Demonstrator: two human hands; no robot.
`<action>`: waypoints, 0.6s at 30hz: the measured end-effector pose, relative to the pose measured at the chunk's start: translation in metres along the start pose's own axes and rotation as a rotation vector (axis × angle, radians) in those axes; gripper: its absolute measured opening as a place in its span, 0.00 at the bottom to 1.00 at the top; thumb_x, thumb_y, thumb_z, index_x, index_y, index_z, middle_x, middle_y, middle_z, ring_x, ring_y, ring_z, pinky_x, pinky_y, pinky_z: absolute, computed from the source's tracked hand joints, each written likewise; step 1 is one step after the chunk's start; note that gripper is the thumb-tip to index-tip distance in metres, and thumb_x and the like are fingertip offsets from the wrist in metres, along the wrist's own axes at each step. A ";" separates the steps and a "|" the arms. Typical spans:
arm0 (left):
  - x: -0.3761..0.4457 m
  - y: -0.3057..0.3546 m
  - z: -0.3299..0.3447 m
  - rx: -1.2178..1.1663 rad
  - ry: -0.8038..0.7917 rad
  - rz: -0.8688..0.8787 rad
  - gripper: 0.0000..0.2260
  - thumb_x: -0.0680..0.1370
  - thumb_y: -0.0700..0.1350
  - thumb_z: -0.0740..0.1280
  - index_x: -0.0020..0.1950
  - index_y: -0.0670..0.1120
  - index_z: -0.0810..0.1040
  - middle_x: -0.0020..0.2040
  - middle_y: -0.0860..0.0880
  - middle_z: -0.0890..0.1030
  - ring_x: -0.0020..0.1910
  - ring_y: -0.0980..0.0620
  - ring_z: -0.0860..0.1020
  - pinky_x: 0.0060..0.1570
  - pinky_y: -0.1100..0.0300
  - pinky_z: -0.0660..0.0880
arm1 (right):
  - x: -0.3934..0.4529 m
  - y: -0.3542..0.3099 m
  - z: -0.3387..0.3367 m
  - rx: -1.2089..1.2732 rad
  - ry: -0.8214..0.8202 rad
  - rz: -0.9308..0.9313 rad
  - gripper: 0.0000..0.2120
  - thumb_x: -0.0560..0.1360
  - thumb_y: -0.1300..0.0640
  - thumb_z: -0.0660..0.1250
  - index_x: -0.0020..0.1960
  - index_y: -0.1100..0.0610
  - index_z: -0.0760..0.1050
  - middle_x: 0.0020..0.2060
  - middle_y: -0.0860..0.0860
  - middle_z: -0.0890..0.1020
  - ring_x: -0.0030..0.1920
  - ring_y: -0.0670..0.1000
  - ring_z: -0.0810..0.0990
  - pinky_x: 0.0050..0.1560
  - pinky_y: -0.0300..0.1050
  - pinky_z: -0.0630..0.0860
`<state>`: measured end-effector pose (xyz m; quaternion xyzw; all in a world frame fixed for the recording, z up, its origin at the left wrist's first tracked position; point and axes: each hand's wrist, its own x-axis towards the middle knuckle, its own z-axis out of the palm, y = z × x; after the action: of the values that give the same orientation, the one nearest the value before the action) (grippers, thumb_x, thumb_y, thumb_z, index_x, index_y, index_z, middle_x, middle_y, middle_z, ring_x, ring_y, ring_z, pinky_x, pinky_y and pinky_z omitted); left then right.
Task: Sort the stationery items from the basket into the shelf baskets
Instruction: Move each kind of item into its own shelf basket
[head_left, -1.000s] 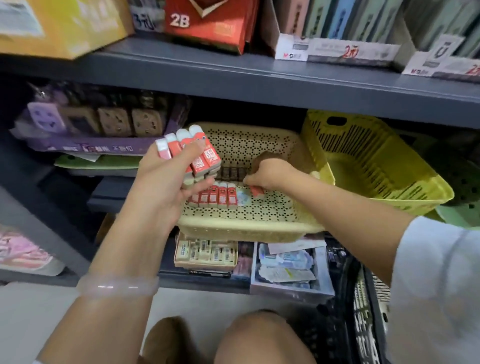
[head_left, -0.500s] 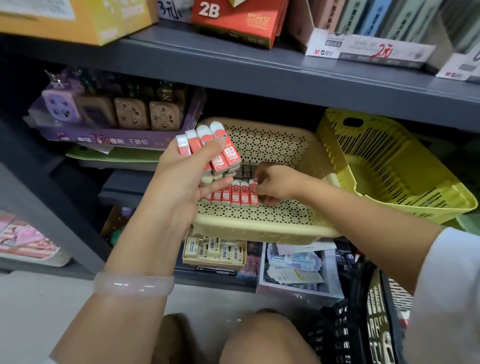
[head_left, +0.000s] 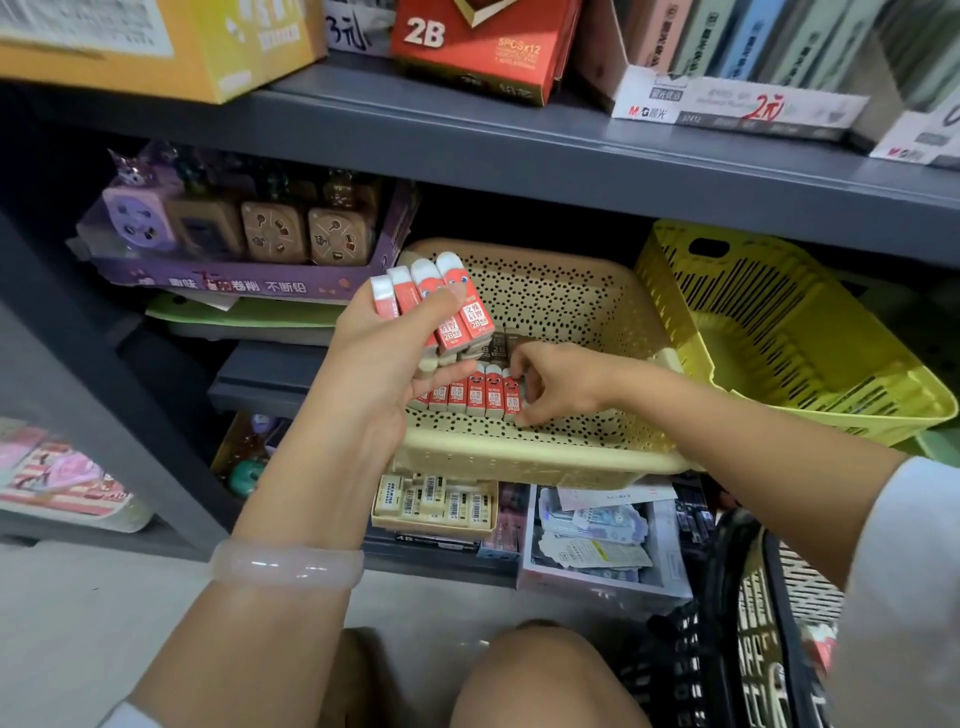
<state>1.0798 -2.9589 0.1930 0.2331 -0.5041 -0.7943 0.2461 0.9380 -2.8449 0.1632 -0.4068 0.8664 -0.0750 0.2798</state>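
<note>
The person crouches at the shelf with the left hand (head_left: 384, 364) raised over the near left corner of the beige basket (head_left: 571, 312), its grip closed around a fanned bundle of red-sleeved erasers (head_left: 436, 306), thumb across the front and fingers behind. At least four stick out above the hand, with what look like more tucked under them.

Lower down, the right hand (head_left: 561, 384) reaches into the same basket, fingertips pinching the rightmost eraser of a row (head_left: 472, 397) that lies side by side on the basket floor. A few dark erasers (head_left: 498, 345) lie just beyond the row.

The risk I see is in the left hand. That bundle is held by squeeze alone, and the sleeves look slick. If the thumb eases while attention is on the row, one could slide out and drop into the basket or past its near rim to the lower shelf. The right hand's nudge could also skew the neat row, since nothing braces its right end.

To the right a yellow basket (head_left: 779, 332) sits tilted, and a dark basket (head_left: 753, 649) stands on the floor beside the knees.
</note>
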 end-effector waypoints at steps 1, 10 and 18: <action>0.000 0.000 0.000 -0.001 0.004 -0.002 0.07 0.71 0.42 0.72 0.46 0.50 0.77 0.34 0.53 0.84 0.35 0.54 0.83 0.29 0.62 0.78 | 0.001 0.001 0.003 -0.046 0.021 -0.020 0.17 0.70 0.56 0.72 0.50 0.53 0.65 0.39 0.43 0.72 0.38 0.41 0.71 0.33 0.33 0.67; 0.001 0.000 0.001 0.007 -0.026 -0.013 0.07 0.72 0.41 0.71 0.46 0.49 0.77 0.32 0.53 0.84 0.33 0.54 0.83 0.28 0.62 0.77 | -0.011 -0.010 -0.013 0.128 0.229 -0.106 0.07 0.75 0.49 0.65 0.47 0.53 0.71 0.35 0.44 0.75 0.36 0.45 0.74 0.32 0.33 0.68; 0.005 0.000 0.001 0.014 -0.027 -0.031 0.06 0.72 0.43 0.72 0.46 0.49 0.77 0.37 0.51 0.85 0.37 0.52 0.84 0.29 0.61 0.78 | -0.032 -0.049 -0.033 0.747 0.175 -0.417 0.11 0.75 0.59 0.66 0.54 0.47 0.71 0.39 0.50 0.75 0.35 0.42 0.76 0.39 0.35 0.77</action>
<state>1.0758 -2.9612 0.1927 0.2318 -0.5091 -0.7977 0.2254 0.9691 -2.8565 0.2224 -0.4360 0.6997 -0.4722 0.3121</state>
